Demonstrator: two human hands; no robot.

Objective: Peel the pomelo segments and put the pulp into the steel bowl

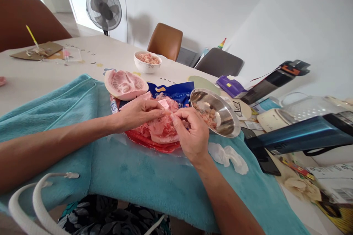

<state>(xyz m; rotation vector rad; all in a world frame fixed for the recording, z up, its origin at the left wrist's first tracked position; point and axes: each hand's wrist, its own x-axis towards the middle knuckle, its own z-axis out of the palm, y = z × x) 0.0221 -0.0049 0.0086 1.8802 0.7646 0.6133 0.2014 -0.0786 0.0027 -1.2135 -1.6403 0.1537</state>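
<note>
My left hand (140, 112) and my right hand (192, 132) meet above a heap of torn pink pomelo peel and membrane (154, 126). Thumbs and fingertips pinch a small piece of pink pomelo (171, 111), mostly hidden by the fingers. The heap rests on a red and blue plastic bag (158, 146). Behind my left hand lies a large chunk of pomelo (125, 85), its pink inside facing up. Just right of my right hand, a tilted steel bowl (230, 119) holds bits of pomelo flesh (209, 118).
A teal towel (132, 176) covers the near table edge. Crumpled white tissue (228, 157) lies by my right wrist. Farther back stands a white bowl (147, 67) filled with pomelo flesh. A blue bottle (298, 134), a dark phone (266, 159) and a black bottle (264, 85) crowd the right side.
</note>
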